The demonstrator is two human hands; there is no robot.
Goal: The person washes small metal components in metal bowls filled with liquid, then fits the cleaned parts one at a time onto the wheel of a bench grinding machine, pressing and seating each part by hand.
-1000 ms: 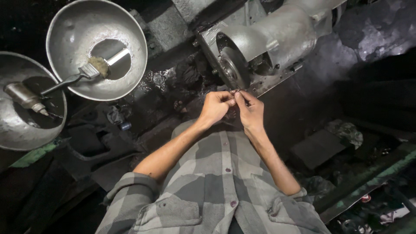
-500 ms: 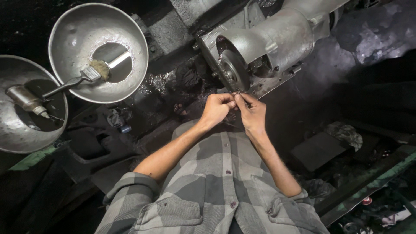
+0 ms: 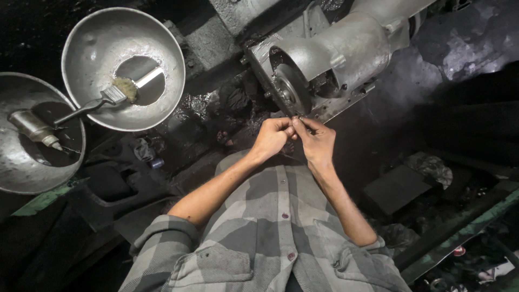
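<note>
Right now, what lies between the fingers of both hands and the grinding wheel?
Head view: no visible gap. The left hand and right hand pinch something tiny, unclear, at the grinding wheel rim.

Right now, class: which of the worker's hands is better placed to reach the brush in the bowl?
Left. The left hand pinches beside the right hand at the grinder wheel, yet sits on the side of the brush in its bowl; the right would have to cross over.

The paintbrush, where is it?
In the head view, upper left: the paintbrush lies inside the round metal bowl, beside another bowl holding a small bottle.
</note>
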